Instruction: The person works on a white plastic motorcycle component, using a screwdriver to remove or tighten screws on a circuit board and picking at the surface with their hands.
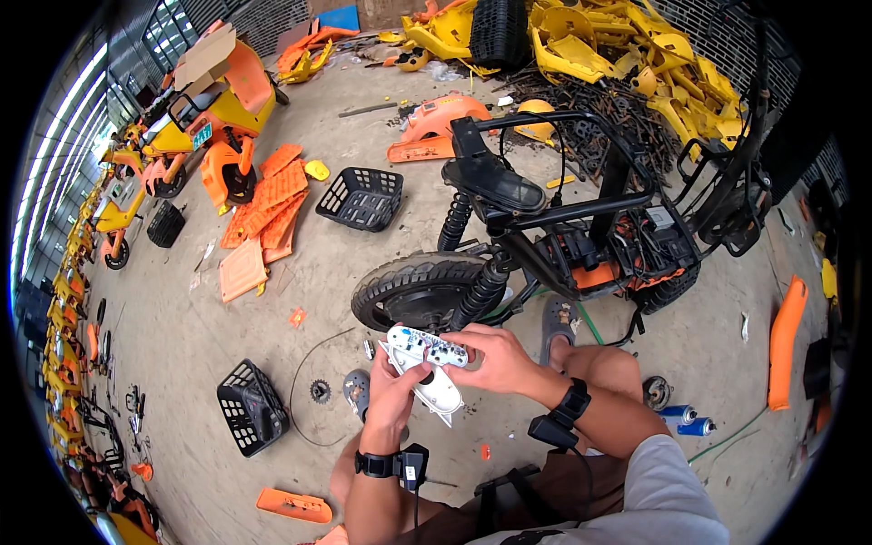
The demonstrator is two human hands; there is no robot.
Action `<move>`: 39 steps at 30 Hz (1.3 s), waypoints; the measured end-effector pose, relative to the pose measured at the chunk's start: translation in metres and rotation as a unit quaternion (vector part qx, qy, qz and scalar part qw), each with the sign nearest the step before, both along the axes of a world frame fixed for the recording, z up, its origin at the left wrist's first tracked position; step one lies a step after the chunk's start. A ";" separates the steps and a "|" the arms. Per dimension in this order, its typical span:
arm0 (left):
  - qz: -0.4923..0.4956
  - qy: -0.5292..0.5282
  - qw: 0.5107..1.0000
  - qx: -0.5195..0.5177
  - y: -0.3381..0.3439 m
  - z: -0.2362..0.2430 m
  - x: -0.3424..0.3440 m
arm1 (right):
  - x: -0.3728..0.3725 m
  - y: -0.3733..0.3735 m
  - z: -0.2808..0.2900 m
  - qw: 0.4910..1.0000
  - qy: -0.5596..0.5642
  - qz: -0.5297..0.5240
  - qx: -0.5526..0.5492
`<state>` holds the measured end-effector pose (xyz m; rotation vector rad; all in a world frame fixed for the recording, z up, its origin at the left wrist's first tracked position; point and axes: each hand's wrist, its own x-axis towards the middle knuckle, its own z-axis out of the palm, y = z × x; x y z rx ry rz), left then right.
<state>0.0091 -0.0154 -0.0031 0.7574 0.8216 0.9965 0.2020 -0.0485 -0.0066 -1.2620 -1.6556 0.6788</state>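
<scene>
Both hands meet in front of my knees around a white plastic housing (pixel 438 392), long and pointed at its lower end. Across its upper end lies a narrow white piece (pixel 425 345) with dark and bluish spots; I cannot tell whether the two are joined. My left hand (pixel 392 389) is closed on the housing's left side, thumb over its face. The fingers of my right hand (pixel 495 361) pinch the right end of the spotted piece. Just beyond stands a stripped scooter frame (pixel 581 213), with its rear wheel (pixel 413 286) close to my hands.
Black plastic baskets (pixel 361 198) (pixel 252 409) and a small sprocket (pixel 320 391) lie on the floor. Orange panels (pixel 268 218) are stacked at left, near parked scooters (pixel 227 136). Yellow panels (pixel 627 54) are heaped at the back. Blue spray cans (pixel 695 426) lie at right.
</scene>
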 end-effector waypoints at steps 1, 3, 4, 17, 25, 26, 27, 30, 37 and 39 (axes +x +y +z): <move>0.003 0.002 1.000 0.003 0.001 -0.001 -0.001 | 0.001 0.000 -0.001 1.000 0.002 0.000 0.012; -0.006 0.011 1.000 0.010 0.003 -0.012 -0.006 | 0.001 0.000 0.002 1.000 -0.002 0.007 -0.007; -0.011 0.015 1.000 0.013 0.003 -0.015 -0.009 | 0.001 -0.001 0.003 1.000 -0.003 0.011 -0.016; -0.063 -0.045 0.996 0.038 0.001 0.004 -0.003 | -0.002 -0.005 0.002 0.995 0.080 0.029 -0.048; -0.051 0.011 0.997 0.056 -0.001 0.008 -0.008 | 0.000 -0.006 0.000 0.993 0.090 0.055 -0.049; -0.050 0.029 0.996 0.063 0.000 0.009 -0.009 | 0.000 -0.006 0.000 0.994 0.083 0.056 -0.049; -0.048 0.048 0.995 0.070 0.001 0.010 -0.010 | 0.000 -0.006 0.001 0.994 0.076 0.057 -0.050; -0.044 0.072 0.993 0.087 0.002 0.005 -0.013 | -0.002 -0.007 0.001 0.993 0.084 0.065 -0.053; -0.028 0.103 0.987 0.117 0.000 0.008 -0.006 | -0.002 -0.008 0.002 0.992 0.086 0.068 -0.058; -0.025 0.098 0.988 0.119 0.001 0.004 -0.008 | -0.003 -0.008 0.005 0.994 0.061 0.073 -0.047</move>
